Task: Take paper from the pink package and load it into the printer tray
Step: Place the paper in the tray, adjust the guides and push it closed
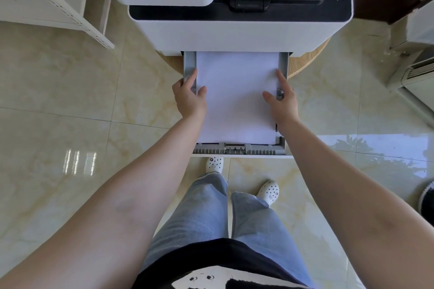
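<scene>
Now white paper [236, 98] inside open printer tray [239, 149], both hands alongside.

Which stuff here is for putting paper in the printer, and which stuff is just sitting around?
For the job:
- white paper stack
- grey pulled-out printer tray
- white and black printer
- left hand and right hand, holding the stack's sides

Just sitting around:
- white metal shelf
- white air conditioner unit
- round wooden table under the printer
</scene>
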`<state>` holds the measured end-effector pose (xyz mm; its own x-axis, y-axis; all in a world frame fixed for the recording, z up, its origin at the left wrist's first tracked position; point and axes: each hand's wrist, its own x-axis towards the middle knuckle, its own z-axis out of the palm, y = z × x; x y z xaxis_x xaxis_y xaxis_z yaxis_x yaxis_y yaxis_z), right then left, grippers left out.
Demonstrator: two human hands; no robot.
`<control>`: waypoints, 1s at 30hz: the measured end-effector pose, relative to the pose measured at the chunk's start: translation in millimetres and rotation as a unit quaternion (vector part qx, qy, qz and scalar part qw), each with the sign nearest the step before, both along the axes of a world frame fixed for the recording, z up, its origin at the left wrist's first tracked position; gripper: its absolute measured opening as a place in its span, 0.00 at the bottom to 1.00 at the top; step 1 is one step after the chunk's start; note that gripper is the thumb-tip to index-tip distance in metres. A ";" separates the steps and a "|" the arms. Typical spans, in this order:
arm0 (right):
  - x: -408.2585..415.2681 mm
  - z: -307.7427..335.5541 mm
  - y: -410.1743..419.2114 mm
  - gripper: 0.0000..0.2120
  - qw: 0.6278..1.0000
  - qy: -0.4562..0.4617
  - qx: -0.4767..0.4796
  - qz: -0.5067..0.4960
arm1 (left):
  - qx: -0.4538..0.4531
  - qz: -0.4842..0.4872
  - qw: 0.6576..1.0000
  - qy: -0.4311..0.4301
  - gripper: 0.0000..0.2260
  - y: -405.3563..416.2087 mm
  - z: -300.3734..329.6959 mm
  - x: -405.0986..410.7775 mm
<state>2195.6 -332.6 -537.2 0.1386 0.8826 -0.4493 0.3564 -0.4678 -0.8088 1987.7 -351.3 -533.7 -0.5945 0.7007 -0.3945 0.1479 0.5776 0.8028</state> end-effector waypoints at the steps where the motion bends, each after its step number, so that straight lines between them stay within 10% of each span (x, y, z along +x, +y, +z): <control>1: 1.1 0.1 -0.4 0.33 1.000 -0.006 -0.003 0.011 | -0.004 -0.015 1.000 -0.002 0.22 -1.3 0.0 -1.8; 10: 32.2 -10.2 -57.8 0.64 0.993 -0.047 -0.033 0.108 | -0.096 -0.209 0.971 0.061 0.62 -73.0 -4.7 -31.8; 30: 4.3 1.6 -75.5 0.68 0.967 -0.221 -0.108 0.068 | -0.170 -0.221 0.931 0.237 0.68 -91.2 -0.9 1.3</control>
<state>2199.9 -408.1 -535.6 0.2476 0.7986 -0.5486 0.7150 -0.5327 -0.4528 1989.0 -442.5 -534.6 -0.4415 0.8005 -0.4054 0.7226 0.5850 0.3682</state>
